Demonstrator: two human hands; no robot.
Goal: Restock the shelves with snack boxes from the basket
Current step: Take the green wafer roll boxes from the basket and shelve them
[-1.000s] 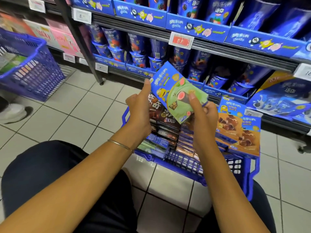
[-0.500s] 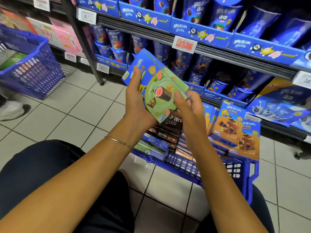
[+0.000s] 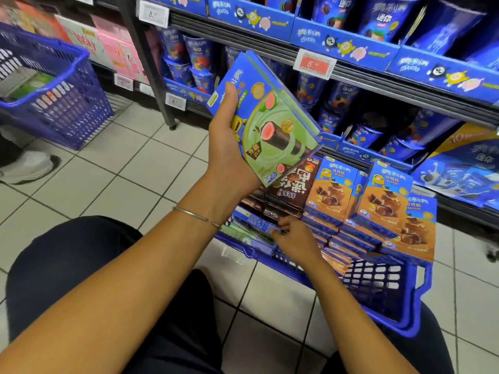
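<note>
We see the left forearm rise from the lower left, a thin bracelet (image 3: 194,214) at the wrist, and the left hand (image 3: 229,147) lifted in front of the shelves (image 3: 378,85). It grips a green and blue snack box (image 3: 272,122). The thumb lies straight up along the left part of the printed face, the heel of the hand cups the lower left edge, and the fingers are hidden behind the box. The box is tilted, with its top corner leaning towards the shelf of blue cups (image 3: 199,58). It hangs in the air above the basket, touching neither shelf nor basket. A second edge shows along its upper right side, so there may be two boxes held together, though we cannot be sure.

The right arm comes in from the lower right and reaches low into the blue basket (image 3: 383,292) on the tiled floor (image 3: 121,171). The right hand (image 3: 294,238) shows us its back, with the knuckles bent. Its fingertips curl onto the near edge of a flat blue box (image 3: 259,225) lying at the left end of the basket. We cannot tell whether they already pinch it or only touch it.

In the basket, brown boxes (image 3: 291,190) stand just behind that hand, and orange boxes (image 3: 332,193) are stacked to their right. A second blue basket (image 3: 59,103) sits well apart at the far left, near a white shoe (image 3: 24,167).
</note>
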